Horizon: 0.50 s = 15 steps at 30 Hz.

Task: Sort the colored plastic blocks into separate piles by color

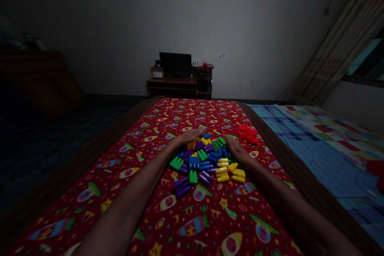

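Note:
A heap of plastic building blocks (207,160) in green, blue, purple and yellow lies on a red cloth printed with rockets (186,216). My left hand (187,137) lies flat at the far left edge of the heap, fingers stretched out and touching the blocks. At the heap's far right edge rests my right hand (237,150), fingers extended along the blocks. Both forearms reach in from the bottom and frame the pile. A small separate pile of red blocks (247,133) sits just beyond my right hand.
The red cloth covers a long surface with a dark wooden edge (282,144). A blue and multicoloured checked sheet (324,144) lies to the right. A desk with a dark screen (175,66) stands at the far wall. A curtain (339,44) hangs at the right. The room is dim.

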{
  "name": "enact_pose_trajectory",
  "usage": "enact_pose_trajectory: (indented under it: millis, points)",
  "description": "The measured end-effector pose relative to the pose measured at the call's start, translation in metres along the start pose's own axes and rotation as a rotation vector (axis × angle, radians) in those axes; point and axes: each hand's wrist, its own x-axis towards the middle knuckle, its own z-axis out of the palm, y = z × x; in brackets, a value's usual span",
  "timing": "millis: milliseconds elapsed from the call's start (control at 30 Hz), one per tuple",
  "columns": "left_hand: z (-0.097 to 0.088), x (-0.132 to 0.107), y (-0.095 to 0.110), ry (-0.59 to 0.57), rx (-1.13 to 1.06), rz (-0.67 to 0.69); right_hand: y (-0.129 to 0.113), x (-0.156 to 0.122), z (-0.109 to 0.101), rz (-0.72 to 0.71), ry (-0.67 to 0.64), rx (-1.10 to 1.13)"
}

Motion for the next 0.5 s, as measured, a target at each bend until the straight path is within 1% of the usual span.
enact_pose_trajectory:
  millis: [100, 200, 267, 333, 400, 433, 500]
  points:
    - [0.003, -0.008, 0.009, -0.019, 0.010, 0.039, -0.019, 0.008, 0.023, -0.028, -0.050, 0.056]
    - [-0.004, -0.032, 0.012, -0.022, 0.031, 0.038, -0.044, 0.014, 0.043, -0.061, -0.102, 0.101]
    - [-0.012, -0.050, 0.012, -0.015, 0.055, 0.003, -0.059, 0.018, 0.050, -0.075, -0.145, 0.133]
    - [-0.020, -0.070, 0.011, 0.015, 0.073, -0.023, -0.070, 0.020, 0.049, -0.067, -0.187, 0.151]
    - [-0.027, -0.091, 0.008, 0.085, 0.094, -0.028, -0.072, 0.016, 0.038, -0.046, -0.184, 0.141]
    - [-0.029, -0.102, 0.006, 0.128, 0.105, -0.032, -0.070, 0.011, 0.029, -0.037, -0.162, 0.129]
    - [-0.031, -0.124, -0.001, 0.215, 0.119, -0.076, -0.057, -0.009, 0.012, -0.016, -0.101, 0.094]
